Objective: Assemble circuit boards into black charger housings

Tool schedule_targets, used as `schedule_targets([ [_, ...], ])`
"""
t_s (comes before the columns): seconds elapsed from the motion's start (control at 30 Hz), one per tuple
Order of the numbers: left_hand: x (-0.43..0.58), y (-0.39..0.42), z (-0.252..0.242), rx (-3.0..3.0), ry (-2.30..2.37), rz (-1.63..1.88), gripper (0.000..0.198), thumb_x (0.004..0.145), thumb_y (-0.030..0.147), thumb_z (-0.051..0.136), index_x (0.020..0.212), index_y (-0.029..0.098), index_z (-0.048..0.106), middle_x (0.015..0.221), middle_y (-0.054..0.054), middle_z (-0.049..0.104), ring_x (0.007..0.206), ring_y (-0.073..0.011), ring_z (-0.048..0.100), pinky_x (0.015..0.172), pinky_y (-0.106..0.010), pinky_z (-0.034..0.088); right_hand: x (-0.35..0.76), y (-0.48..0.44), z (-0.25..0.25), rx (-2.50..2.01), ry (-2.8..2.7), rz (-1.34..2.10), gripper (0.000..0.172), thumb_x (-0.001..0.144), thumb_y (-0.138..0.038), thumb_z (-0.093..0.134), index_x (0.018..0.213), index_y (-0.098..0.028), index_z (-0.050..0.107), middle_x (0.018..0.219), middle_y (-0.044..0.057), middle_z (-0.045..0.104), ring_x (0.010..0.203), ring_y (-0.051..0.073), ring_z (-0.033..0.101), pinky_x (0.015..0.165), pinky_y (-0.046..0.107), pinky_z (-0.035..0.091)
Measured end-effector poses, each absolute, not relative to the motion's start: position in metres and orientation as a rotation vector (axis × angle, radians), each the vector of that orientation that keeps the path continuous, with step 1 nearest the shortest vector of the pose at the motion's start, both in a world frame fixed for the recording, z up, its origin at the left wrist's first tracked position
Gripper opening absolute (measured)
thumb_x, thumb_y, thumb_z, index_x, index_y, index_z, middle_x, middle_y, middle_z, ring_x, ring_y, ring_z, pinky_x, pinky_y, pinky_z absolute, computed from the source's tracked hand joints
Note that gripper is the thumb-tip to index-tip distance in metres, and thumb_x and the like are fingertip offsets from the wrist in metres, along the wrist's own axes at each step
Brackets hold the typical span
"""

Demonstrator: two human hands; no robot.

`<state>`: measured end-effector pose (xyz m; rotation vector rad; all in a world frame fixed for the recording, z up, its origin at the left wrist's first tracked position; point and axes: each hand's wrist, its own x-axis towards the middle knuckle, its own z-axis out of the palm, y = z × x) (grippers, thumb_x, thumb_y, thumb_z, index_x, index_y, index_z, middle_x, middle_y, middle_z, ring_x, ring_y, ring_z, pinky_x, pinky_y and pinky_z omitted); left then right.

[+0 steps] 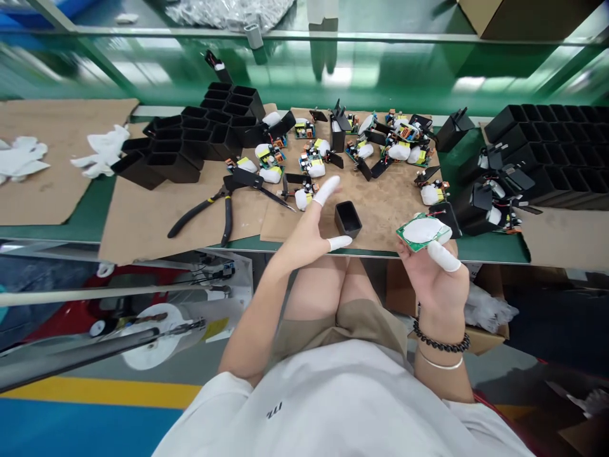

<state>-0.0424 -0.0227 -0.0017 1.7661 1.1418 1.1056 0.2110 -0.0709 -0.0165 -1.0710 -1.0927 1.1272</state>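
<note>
My right hand grips a green circuit board with a white pad on its face, above the bench's front edge at the right. White finger cots cover some of my fingertips. Thumb and fingers spread apart, my left hand is beside a small black plastic case and holds nothing. The case is open at the top, and its inside looks dark. Behind my left hand lies a circuit board assembly with a white pad and a black end plate.
Pliers with black handles lie left of my hands. Several board assemblies cover the cardboard mat. Black cases stand grouped at the left and right. White gloves lie far left.
</note>
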Motion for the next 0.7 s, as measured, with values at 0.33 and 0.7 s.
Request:
schedule_targets([
  [0.33,-0.015,-0.045,-0.016,1.788,1.386,0.967,0.092,0.07,0.035,0.096,0.151,0.021,0.055,0.115,-0.01,0.07,0.095,-0.0267,0.069,0.093,-0.046,0.062,0.211,-0.071,-0.022,-1.103,-1.003,1.189,0.034,0.086,-0.048,0.071,0.119,-0.04,0.074,0.14,0.002,0.072,0.127,0.03,0.07,0.099,0.051,0.063],
  [0.7,-0.021,-0.02,0.0,1.561,0.982,0.902,0.077,0.065,0.015,0.088,0.139,0.017,0.067,0.078,0.001,0.07,0.062,-0.0147,0.062,0.061,-0.028,0.056,0.189,-0.056,-0.007,-0.993,-1.08,0.961,0.054,0.065,-0.031,0.095,0.114,-0.029,0.072,0.124,0.007,0.079,0.126,0.032,0.072,0.11,0.054,0.06],
])
